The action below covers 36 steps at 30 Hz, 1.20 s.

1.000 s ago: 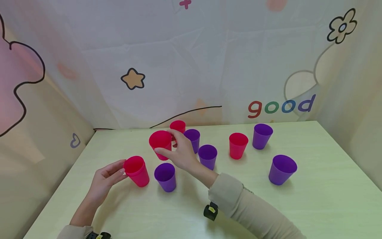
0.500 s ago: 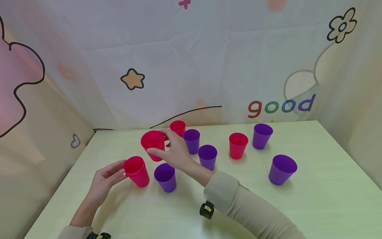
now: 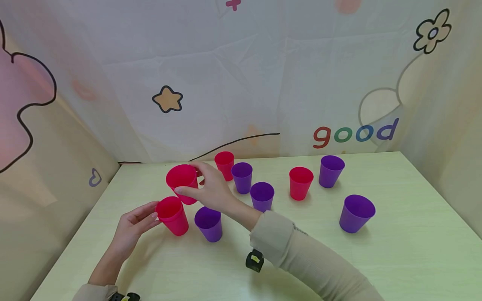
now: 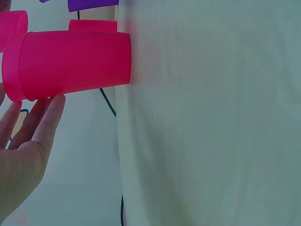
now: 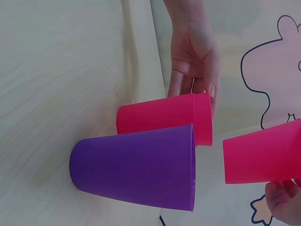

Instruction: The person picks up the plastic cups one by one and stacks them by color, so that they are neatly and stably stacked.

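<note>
My left hand (image 3: 129, 225) touches the left side of a red cup (image 3: 175, 221) that stands upright on the table. Its fingers look fairly straight in the left wrist view. A double rim shows there, so this red cup (image 4: 75, 63) seems to be nested with another. Up and slightly right of it, my right hand (image 3: 208, 186) holds a second red cup (image 3: 184, 182) near its rim, thumb in front and fingers behind. That held cup (image 5: 263, 153) hangs off the table. Beside the nested cups stands a purple cup (image 3: 211, 225).
Behind my right hand stand a red cup (image 3: 224, 165) and two purple cups (image 3: 242, 179) (image 3: 262, 196). Farther right are a red cup (image 3: 300, 184) and two more purple cups (image 3: 330, 173) (image 3: 355, 215). A printed curtain (image 3: 241, 83) rises behind the table (image 3: 301, 246).
My right hand has moved left with the red cup, bringing it closer to the nested red cups. The left hand has stayed in place against them.
</note>
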Available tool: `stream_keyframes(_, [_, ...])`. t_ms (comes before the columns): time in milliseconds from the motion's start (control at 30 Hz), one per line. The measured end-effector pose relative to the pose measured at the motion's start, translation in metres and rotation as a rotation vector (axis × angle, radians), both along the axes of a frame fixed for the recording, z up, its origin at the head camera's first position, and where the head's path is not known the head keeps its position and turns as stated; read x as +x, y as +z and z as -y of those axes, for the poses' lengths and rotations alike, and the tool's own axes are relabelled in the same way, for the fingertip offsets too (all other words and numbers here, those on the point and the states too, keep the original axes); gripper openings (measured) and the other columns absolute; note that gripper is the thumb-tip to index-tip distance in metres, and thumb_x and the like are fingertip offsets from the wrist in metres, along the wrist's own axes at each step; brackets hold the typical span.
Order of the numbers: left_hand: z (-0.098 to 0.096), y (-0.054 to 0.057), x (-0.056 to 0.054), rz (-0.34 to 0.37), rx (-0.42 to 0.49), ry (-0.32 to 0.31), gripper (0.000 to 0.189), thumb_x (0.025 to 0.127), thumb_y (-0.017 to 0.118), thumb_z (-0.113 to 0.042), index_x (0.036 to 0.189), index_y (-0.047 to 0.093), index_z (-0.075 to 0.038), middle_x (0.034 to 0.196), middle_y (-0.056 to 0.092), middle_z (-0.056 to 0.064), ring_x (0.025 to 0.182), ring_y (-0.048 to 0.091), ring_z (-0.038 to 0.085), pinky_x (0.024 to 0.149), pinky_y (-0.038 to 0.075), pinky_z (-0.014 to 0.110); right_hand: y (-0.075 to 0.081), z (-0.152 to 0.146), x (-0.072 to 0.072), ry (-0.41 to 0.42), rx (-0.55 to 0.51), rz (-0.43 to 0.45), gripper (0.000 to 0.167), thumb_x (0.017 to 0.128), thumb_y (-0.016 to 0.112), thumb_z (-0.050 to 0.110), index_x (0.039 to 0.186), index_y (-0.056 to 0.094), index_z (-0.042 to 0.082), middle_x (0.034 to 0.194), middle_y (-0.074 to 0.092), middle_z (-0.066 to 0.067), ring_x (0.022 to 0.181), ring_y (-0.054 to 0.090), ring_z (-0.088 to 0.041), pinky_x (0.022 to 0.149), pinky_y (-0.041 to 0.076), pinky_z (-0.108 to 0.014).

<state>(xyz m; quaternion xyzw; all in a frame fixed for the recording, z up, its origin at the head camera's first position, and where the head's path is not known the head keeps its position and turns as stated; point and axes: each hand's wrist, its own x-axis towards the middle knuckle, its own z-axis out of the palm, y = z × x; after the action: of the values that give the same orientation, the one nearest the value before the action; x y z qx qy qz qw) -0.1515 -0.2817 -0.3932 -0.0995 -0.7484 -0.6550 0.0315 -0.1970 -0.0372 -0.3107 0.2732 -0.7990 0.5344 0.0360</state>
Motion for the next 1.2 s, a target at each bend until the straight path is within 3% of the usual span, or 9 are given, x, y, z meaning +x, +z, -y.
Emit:
stream_keyframes(667, [0.0,0.002,0.0,0.01,0.0,-0.013,0.046,0.092,0.053,-0.009,0.129,0.036,0.014,0.108,0.061,-0.013,0.095,0.061,0.006,0.077,0.05,0.028,0.003,0.02,0.0,0.066,0.021,0.113,0.062,0.076,0.073,0.031,0.129,0.047,0.012,0.107,0.057,0.005,0.093,0.051,-0.009,0.068,0.047,-0.019])
stream_keyframes(1200, [0.001,0.0,0.0,0.005,0.008,-0.018,0.045,0.092,0.052,-0.008,0.129,0.036,0.013,0.108,0.061,-0.012,0.096,0.061,0.006,0.077,0.05,0.027,-0.003,0.023,-0.004,0.096,0.033,0.103,0.062,0.077,0.072,0.032,0.131,0.047,0.013,0.11,0.058,0.006,0.089,0.052,-0.007,0.069,0.047,-0.019])
